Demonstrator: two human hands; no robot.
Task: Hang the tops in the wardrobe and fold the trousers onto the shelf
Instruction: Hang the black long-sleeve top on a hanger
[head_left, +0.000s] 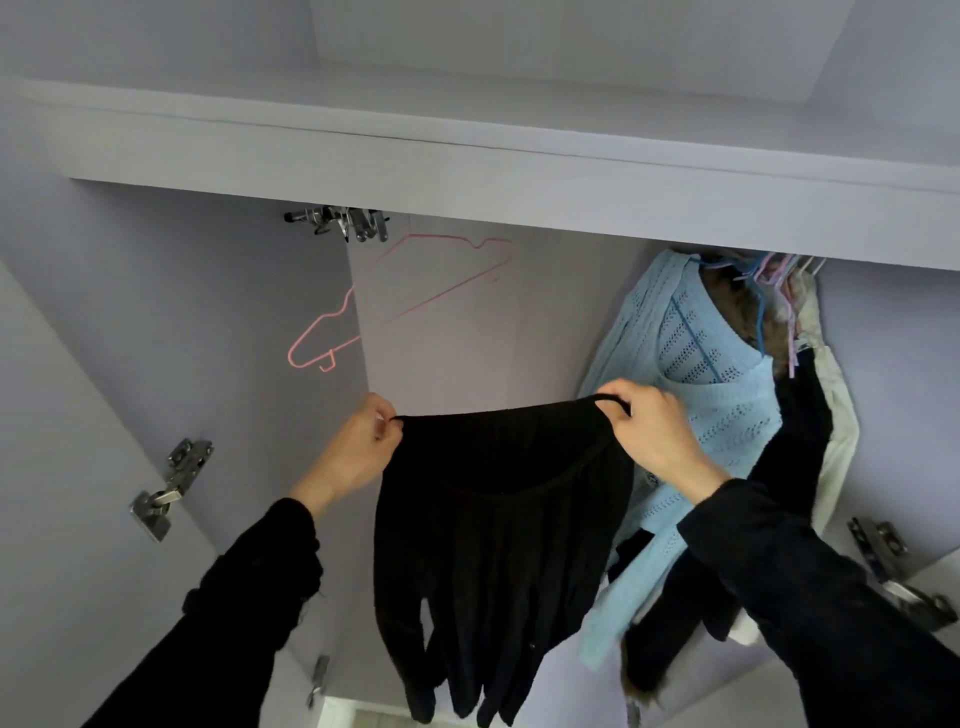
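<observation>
A black knit top (498, 525) hangs spread between my two hands in front of the open wardrobe. My left hand (358, 447) pinches its left shoulder edge. My right hand (654, 431) grips its right shoulder edge, fingers curled over the fabric. An empty pink hanger (415, 291) hangs above and to the left, inside the wardrobe. A light blue knit top (711, 400) hangs on a blue hanger just right of the black top, partly behind my right hand.
More dark and white garments (815, 415) hang at the far right on several hangers. Both wardrobe doors stand open, with metal hinges (174, 488) on the left door and a hinge (893, 571) on the right. A white shelf front (467, 171) runs overhead.
</observation>
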